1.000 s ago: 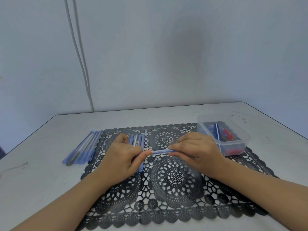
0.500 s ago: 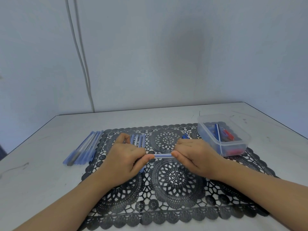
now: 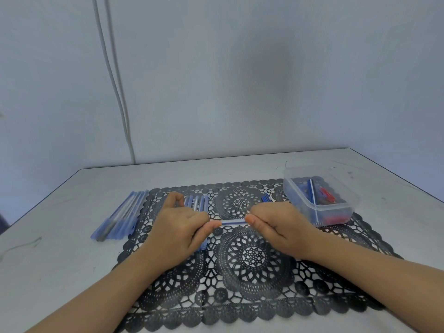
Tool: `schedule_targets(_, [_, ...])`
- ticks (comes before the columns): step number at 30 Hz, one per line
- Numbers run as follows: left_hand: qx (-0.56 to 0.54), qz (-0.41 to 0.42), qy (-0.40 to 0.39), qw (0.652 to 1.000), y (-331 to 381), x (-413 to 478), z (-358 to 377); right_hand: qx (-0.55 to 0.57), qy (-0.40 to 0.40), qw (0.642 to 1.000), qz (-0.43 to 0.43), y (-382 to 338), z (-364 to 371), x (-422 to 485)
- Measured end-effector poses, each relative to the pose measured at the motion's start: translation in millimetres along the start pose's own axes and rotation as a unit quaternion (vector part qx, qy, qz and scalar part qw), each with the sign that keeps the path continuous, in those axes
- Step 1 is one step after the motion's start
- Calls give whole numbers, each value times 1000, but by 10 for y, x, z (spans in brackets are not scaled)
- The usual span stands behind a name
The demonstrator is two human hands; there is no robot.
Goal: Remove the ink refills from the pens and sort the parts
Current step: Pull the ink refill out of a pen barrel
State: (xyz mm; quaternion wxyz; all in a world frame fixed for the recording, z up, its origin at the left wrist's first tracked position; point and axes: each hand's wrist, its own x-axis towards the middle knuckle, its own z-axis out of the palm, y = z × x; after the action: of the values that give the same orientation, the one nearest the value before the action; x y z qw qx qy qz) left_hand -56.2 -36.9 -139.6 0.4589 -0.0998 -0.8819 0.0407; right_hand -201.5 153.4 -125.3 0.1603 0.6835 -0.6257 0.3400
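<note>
While both of your hands work over the middle of the mat [image 3: 252, 296], they share one pen [image 3: 233, 221] between them. Your left hand [image 3: 177, 227] has its fingers curled and pinches the pen's left end between thumb and forefinger. Your right hand [image 3: 281, 227] is curled the same way and pinches the right end at the fingertips. The pen lies level across the gap between the two hands, with only a short clear-blue stretch exposed. I cannot tell whether it touches the mat beneath.

Surface: the mat is black openwork lace with round medallions, lying flat on a pale grey table [image 3: 60, 272] marked with faint scuffs. Your forearms cross its near edge.

Beyond your left hand, a short row of blue pens [image 3: 197, 203] lies on the mat, partly hidden by the knuckles. Further out to that hand's left, a second row of blue barrels [image 3: 120, 217] lies side by side, fanned, half on the mat's edge and half on the bare table. Just beyond your right hand sits a small blue part [image 3: 266, 198], too small to identify. To that hand's right stands a clear plastic container [image 3: 292, 188] on the mat's far corner, holding blue and red pieces, with one thin blue-and-white stick [image 3: 313, 198] leaning inside.

Room: a plain pale blue wall [image 3: 264, 80] stands behind the table. Two light cables [image 3: 115, 80] run down it to the table's far edge, beyond your left hand.
</note>
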Motion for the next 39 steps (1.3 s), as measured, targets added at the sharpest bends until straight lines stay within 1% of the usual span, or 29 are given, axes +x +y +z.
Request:
schedule_targets(3, [16, 12, 17, 1000, 9, 22, -23, 82, -36, 989, 119, -56, 8, -3])
schedule_targets(5, [34, 20, 33, 999, 9, 39, -44, 176, -74, 958, 215, -128, -29, 23])
schedule_targets(7, [56, 32, 48, 997, 14, 49, -70, 285, -104, 901, 310, -209, -74, 79])
schedule_targets(8, [70, 41, 56, 995, 18, 52, -82, 338, -110, 862, 360, -239, -101, 109])
schedule_targets(10, [103, 61, 66, 991, 33, 58, -93, 433, -125, 771, 450, -268, -154, 155])
schedule_targets(11, [118, 70, 68, 988, 41, 59, -91, 468, -136, 729, 481, -278, -186, 172])
schedule_targets(12, [131, 77, 68, 986, 47, 60, -90, 492, -147, 698, 499, -285, -210, 183])
schedule_targets(13, [138, 80, 68, 985, 49, 59, -84, 505, -155, 680, 509, -294, -229, 187])
schedule_targets(14, [139, 81, 68, 985, 47, 57, -80, 506, -157, 678, 509, -300, -238, 186])
schedule_targets(15, [134, 78, 68, 986, 41, 55, -80, 494, -150, 695, 500, -298, -231, 181])
schedule_targets(16, [125, 70, 68, 987, 30, 52, -80, 464, -134, 733, 479, -291, -217, 170])
schedule_targets(17, [115, 61, 69, 989, 17, 48, -82, 420, -110, 781, 449, -288, -196, 163])
schedule_targets(19, [109, 46, 70, 990, -9, 44, -88, 308, -70, 874, 370, -308, -168, 156])
schedule_targets(20, [110, 44, 72, 990, -17, 40, -93, 240, -61, 911, 331, -313, -160, 154])
schedule_targets(21, [113, 45, 73, 990, -20, 38, -97, 180, -60, 935, 300, -322, -160, 160])
schedule_targets(22, [114, 48, 76, 989, -17, 40, -100, 138, -63, 947, 282, -325, -161, 163])
schedule_targets(23, [117, 52, 79, 989, -14, 47, -107, 120, -67, 950, 279, -332, -167, 169])
schedule_targets(24, [122, 57, 83, 987, -7, 57, -125, 128, -72, 946, 288, -346, -178, 180])
schedule_targets(25, [130, 62, 88, 986, 0, 67, -148, 162, -76, 935, 307, -367, -187, 196])
schedule_targets(26, [139, 69, 95, 983, 1, 79, -162, 214, -76, 915, 333, -381, -194, 212])
schedule_targets(29, [186, 96, 107, 972, -34, 95, -247, 361, -75, 828, 423, -435, -160, 312])
schedule_targets(32, [232, 120, 96, 961, -94, 90, -333, 424, -82, 744, 510, -438, -85, 448])
schedule_targets(34, [249, 122, 86, 957, -134, 80, -389, 451, -92, 704, 541, -442, -54, 560])
schedule_targets(36, [254, 115, 77, 957, -181, 66, -424, 465, -99, 684, 553, -439, -11, 659])
schedule_targets(37, [249, 110, 72, 960, -215, 57, -432, 459, -104, 688, 552, -434, 20, 700])
schedule_targets(38, [239, 103, 68, 963, -261, 40, -441, 438, -109, 706, 546, -442, 59, 737])
schedule_targets(39, [225, 95, 62, 968, -316, 16, -435, 404, -106, 735, 534, -443, 104, 762])
